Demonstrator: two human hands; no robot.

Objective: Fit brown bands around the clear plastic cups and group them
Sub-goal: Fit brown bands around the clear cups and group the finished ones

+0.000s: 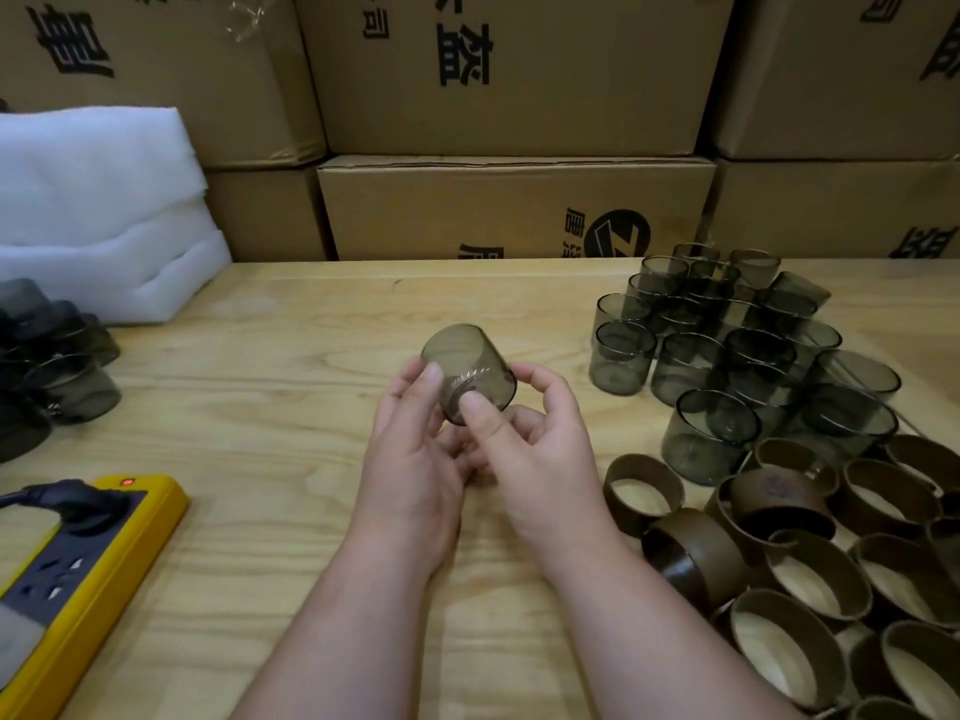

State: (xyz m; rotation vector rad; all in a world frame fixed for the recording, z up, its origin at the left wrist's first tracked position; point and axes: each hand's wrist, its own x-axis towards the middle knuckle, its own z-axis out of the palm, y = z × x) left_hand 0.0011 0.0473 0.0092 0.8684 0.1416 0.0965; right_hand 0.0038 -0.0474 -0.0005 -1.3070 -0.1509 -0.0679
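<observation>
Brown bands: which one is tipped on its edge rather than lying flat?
The dark band at the pile's left edge, just below the lone flat band. It stands on edge showing its outer wall; the others lie open-side up.

Bands [831,563] cropped (right edge)

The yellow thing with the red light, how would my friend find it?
Start at the wooden table and go to its near left corner. The yellow power strip lies there, with a black plug in it. Nothing else here is yellow.
</observation>
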